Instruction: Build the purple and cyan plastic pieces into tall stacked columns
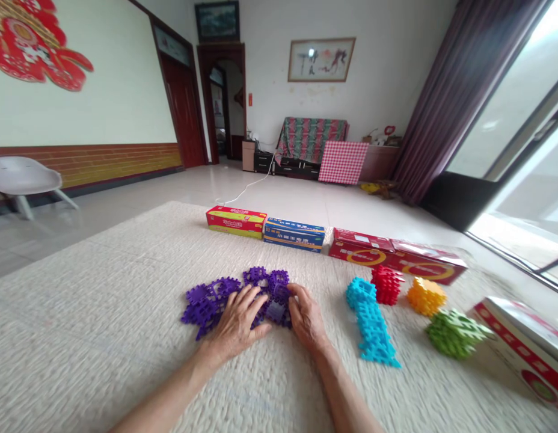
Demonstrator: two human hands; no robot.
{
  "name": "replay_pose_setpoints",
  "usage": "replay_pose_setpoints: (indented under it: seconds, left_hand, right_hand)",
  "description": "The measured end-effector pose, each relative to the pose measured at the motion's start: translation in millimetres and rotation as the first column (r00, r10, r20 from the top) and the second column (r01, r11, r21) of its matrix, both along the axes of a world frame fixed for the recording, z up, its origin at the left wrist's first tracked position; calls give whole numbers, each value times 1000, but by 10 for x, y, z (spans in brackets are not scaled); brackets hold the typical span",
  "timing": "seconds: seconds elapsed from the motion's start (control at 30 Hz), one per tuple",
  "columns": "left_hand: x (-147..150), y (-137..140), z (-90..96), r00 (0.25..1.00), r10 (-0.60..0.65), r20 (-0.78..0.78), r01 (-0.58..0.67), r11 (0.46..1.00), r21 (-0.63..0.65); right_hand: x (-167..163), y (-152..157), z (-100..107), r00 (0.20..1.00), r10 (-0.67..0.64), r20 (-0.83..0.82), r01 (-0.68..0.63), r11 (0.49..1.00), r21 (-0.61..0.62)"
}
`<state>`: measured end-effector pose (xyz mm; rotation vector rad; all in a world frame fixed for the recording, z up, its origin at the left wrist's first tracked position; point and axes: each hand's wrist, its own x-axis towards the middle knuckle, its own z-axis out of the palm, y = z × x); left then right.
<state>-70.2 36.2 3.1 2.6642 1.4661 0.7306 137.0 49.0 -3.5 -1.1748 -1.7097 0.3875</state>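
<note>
A spread of purple interlocking plastic blocks (200,296), square with toothed edges, lies on the pale textured mat. My left hand (240,316) rests palm down over the middle of them, its fingers stretched and apart, covering some blocks. At the right end of the spread, my right hand (307,317) has its fingers bent together against the edge of a purple block (276,311). Its grip is partly hidden. Right of my hands, joined light-blue blocks (373,328) lie in a row. Beyond them are stacks of red blocks (386,285), yellow blocks (426,296) and green blocks (456,334).
Across the mat's (125,288) far side stand a red-yellow box (236,222), a blue box (294,234) and two dark red boxes (362,246). A white-and-red carton (522,346) is at the right. A white chair (24,177) stands on the tiled floor at the left.
</note>
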Motion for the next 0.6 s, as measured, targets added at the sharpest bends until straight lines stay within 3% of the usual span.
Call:
replay_pose_setpoints:
  seconds: [0.13, 0.3, 0.4, 0.6]
  left_hand:
    - [39, 152, 31, 998, 67, 10, -67, 997, 38]
    - [185, 176, 101, 998, 69, -1, -69, 994, 84]
    - [369, 239, 201, 997, 76, 11, -76, 995, 62]
    - [673, 475, 325, 977, 211, 5, -211, 976, -52]
  right_hand:
    - [14, -9, 22, 998, 42, -38, -43, 999, -5]
    - [28, 24, -17, 993, -93, -78, 92, 996, -22]
    - [28, 47, -39, 988, -129, -79, 129, 992, -13]
    - [47, 55, -49, 977, -158, -146, 152, 987, -52]
